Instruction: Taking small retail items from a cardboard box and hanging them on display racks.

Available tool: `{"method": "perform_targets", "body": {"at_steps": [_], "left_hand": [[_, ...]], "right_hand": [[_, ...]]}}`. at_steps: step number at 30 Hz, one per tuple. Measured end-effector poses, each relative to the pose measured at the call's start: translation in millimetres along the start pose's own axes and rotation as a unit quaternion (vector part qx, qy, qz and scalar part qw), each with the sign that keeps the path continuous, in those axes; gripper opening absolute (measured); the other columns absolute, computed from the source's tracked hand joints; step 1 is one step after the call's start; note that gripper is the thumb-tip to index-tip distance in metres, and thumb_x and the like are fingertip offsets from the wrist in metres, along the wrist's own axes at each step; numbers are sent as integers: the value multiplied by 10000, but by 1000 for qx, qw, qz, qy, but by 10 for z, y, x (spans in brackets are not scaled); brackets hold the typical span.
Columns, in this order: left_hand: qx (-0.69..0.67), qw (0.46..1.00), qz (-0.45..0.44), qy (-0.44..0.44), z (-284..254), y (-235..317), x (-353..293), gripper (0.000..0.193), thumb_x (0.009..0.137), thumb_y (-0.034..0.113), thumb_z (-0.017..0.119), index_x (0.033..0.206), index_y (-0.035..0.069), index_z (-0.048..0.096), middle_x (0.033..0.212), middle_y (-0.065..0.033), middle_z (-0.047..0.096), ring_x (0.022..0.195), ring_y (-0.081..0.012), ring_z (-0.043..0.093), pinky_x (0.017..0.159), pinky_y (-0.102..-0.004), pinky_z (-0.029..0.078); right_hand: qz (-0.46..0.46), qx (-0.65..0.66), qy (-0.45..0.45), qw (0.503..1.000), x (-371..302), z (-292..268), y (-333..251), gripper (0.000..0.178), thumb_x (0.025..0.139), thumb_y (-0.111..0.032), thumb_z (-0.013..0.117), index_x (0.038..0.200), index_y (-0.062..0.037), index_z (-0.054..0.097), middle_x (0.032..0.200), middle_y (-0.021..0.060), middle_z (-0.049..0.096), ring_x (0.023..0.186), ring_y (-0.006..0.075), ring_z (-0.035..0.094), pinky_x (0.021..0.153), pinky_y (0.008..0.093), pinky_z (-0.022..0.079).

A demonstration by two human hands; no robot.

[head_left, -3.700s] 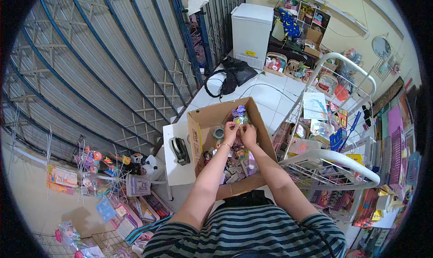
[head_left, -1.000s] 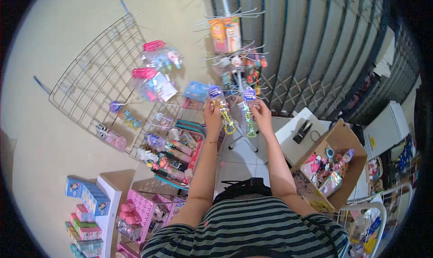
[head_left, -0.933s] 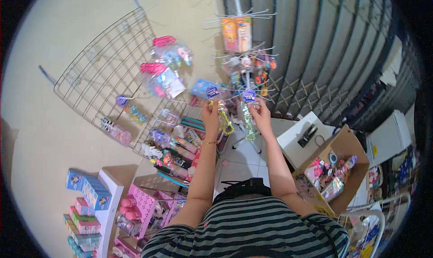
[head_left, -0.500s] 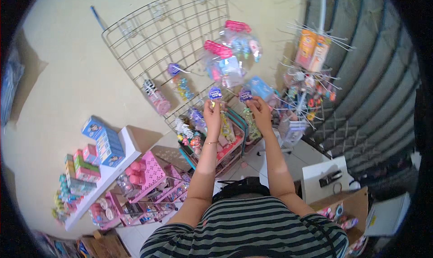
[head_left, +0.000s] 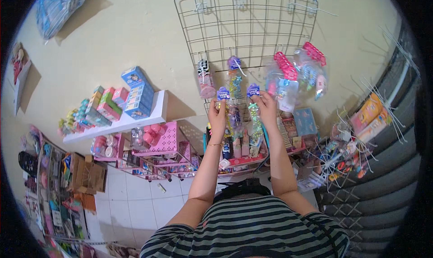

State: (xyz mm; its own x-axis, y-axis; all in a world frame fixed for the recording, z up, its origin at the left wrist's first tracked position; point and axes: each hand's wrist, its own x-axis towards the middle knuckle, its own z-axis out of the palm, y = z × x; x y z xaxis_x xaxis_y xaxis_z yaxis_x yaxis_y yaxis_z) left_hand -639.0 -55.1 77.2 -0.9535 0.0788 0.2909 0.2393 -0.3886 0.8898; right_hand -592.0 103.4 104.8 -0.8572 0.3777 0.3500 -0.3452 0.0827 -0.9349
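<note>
**View swung left; wire grid (head_left: pixel 252 45) now near straight ahead**

Since half a second ago the grid slides from left of centre to just right of it, and the hook stand (head_left: pixel 336 159) shifts out toward the right edge. The two packs keep about the same place before the chest.

Grip, left hand (head_left: pixel 218 118): thumb and fingers closed in a pinch at the lower edge of a purple header card; it has the yellow bead pack (head_left: pixel 228 116), which hangs partly hidden by the hand.

Grip, right hand (head_left: pixel 266 109): likewise pinched closed, at the header of the green bead pack (head_left: pixel 255 118), hanging more in the open. The packs are apart, headers upright.

Both appear in front of the grid's lower part, above a red-edged basket (head_left: pixel 246 160). I cannot tell whether either touches anything behind. A similar purple-headed pack (head_left: pixel 235 80) hangs from the grid, between the held ones and higher.

Judgement: the step in hand is bringing the pair up to the grid. The next move seems to call for steady pinches, headers facing out and no tangling with the hanging pack.
</note>
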Motion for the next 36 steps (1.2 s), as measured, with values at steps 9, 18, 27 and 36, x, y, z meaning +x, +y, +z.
{"method": "perform_targets", "body": {"at_steps": [9,18,27,36], "left_hand": [[-12,999,28,32,-5,63,42,104,884,147,516,907,49,488,684,-25,568,543,-95,555,502,-209,430],[-1,999,34,15,82,128,206,120,894,163,499,897,43,491,687,-81,596,542,-111,553,526,-228,434],[-30,999,34,27,-9,25,299,128,890,151,507,898,25,487,694,-83,615,543,-102,553,507,-217,424],[28,999,14,-25,-11,17,327,117,898,136,482,929,24,493,727,-90,610,598,-117,571,555,-228,455]], "right_hand": [[-18,12,20,1000,244,164,-109,225,865,-223,556,914,-5,583,703,10,602,584,39,510,517,187,373],[-13,11,-9,1000,419,195,84,192,858,-181,564,908,3,583,706,29,605,612,61,546,544,188,400],[-48,3,37,998,665,360,324,197,837,-167,582,879,26,593,664,44,614,605,77,556,527,215,395],[-36,-110,55,992,1148,600,337,284,820,-267,595,818,16,607,616,76,592,548,118,528,512,264,395]]}}
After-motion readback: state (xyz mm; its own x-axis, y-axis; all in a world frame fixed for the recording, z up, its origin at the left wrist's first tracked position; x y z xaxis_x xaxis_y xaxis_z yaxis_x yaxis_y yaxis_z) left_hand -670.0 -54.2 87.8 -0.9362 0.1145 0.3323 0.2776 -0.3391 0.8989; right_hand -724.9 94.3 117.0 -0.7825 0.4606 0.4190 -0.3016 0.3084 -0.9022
